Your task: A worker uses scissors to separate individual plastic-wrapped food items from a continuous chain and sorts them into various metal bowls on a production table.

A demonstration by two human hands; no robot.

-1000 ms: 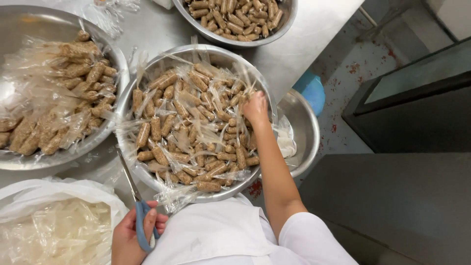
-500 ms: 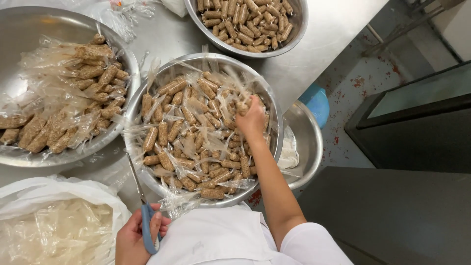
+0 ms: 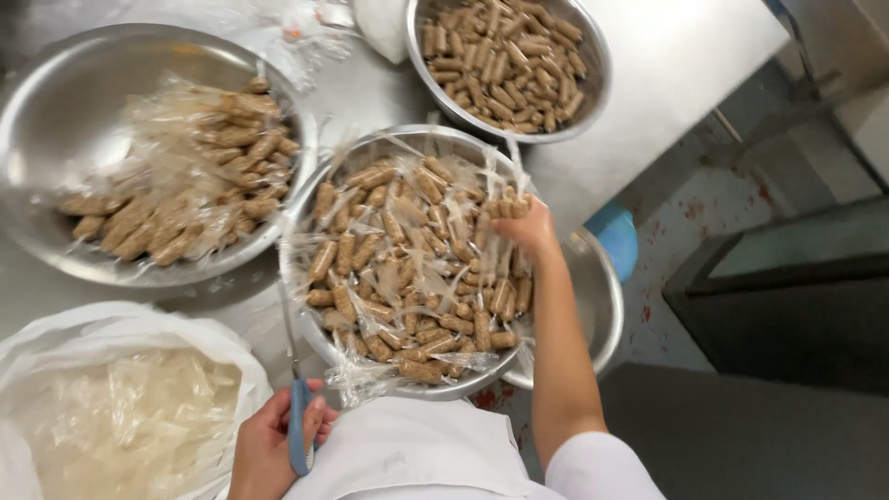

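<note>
Steel middle bowl (image 3: 306, 278) sits under my right hand (image 3: 530, 230), whose fingers pinch wrapped sausages (image 3: 507, 208) at its far rim. My left hand (image 3: 273, 444) grips blue-handled scissors (image 3: 298, 421). Judging by the unwrapped bowl (image 3: 593, 56) beyond, most remains.

A steel table (image 3: 667, 65) stands over a speckled grey floor (image 3: 704, 213) beside a dark cabinet (image 3: 796, 306).

The steel table (image 3: 685, 65) is crowded by three bowls: middle bowl (image 3: 310, 306), left bowl (image 3: 56, 111), far bowl (image 3: 593, 93). Narrow bare gaps are left between rims; a white bag (image 3: 56, 333) blocks the near-left corner.
</note>
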